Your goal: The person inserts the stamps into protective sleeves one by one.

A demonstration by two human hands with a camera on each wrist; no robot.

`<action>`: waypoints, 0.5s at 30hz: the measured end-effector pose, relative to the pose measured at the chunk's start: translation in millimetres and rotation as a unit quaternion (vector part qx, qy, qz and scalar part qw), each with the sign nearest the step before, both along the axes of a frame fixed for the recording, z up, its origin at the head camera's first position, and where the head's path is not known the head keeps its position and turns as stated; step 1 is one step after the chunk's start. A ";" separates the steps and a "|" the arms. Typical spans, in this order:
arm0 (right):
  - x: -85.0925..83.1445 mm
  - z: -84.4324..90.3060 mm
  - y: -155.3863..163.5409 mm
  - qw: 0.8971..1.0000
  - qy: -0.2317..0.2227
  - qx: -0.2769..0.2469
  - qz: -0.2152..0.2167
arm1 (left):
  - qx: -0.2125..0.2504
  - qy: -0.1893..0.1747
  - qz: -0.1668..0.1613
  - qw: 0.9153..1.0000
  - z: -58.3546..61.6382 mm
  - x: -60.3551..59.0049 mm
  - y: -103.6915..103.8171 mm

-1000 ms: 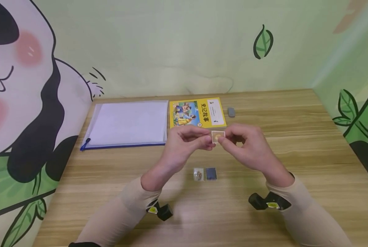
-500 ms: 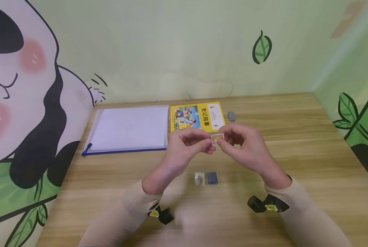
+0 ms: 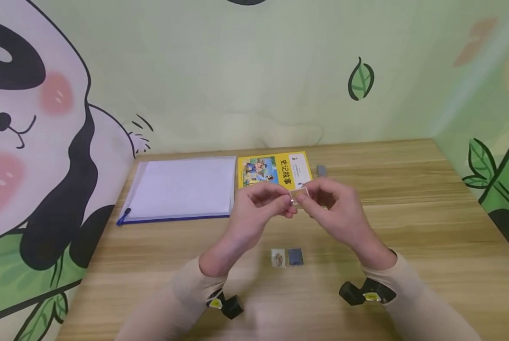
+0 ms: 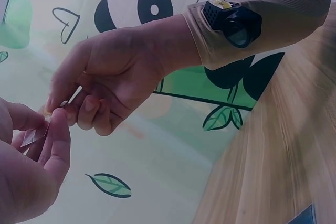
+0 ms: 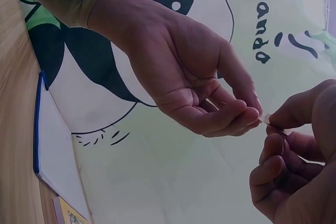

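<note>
Between my two hands, in the head view, is a small clear square case [image 3: 298, 193] with pale edges and something tan showing in it. My left hand [image 3: 252, 210] pinches its left edge between thumb and fingers. My right hand [image 3: 339, 210] grips its right side, the thumb lying across the front and hiding part of it. In the left wrist view the clear case [image 4: 35, 136] sticks out thin and glossy between the fingers. Below the hands, two small squares lie on the table: a clear one [image 3: 278, 258] with brownish contents and a dark blue one [image 3: 295, 257].
Behind the hands lies a yellow picture book [image 3: 276, 170], partly covered by them. To its left is a clear folder [image 3: 177, 189] with white paper and a blue edge. A grey eraser-like block [image 3: 321, 170] sits right of the book. The painted wall [image 3: 271, 94] bounds the table.
The small clear case has tilted in my fingers, and the right thumb covers more of it. Both hands stay close together. The whole head view has shifted, so the table appears lower.
</note>
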State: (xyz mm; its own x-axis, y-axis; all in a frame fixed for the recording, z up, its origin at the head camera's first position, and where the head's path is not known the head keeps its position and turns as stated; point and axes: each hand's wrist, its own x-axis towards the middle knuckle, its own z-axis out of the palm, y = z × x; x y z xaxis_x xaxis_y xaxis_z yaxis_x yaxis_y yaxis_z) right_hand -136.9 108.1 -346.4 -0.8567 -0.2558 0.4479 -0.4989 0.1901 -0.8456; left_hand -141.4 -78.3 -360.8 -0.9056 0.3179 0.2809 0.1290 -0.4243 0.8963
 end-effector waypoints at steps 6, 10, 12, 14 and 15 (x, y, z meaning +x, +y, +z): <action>0.1 3.7 4.1 0.999 -0.035 0.030 -0.010 | 0.012 0.012 -0.003 1.000 -0.3 0.6 0.3; 0.2 6.4 4.3 0.997 -0.030 0.063 -0.019 | 0.005 0.009 -0.001 1.000 -0.1 1.0 0.5; 0.0 7.5 3.3 0.997 -0.018 0.074 -0.022 | 0.001 0.006 0.001 1.000 0.4 1.1 0.8; -0.2 7.4 2.4 0.997 -0.008 0.077 -0.023 | -0.003 0.004 0.002 1.000 0.9 1.1 1.2; -0.2 7.3 2.0 0.997 -0.004 0.076 -0.023 | -0.004 0.002 0.003 1.000 1.1 1.1 1.4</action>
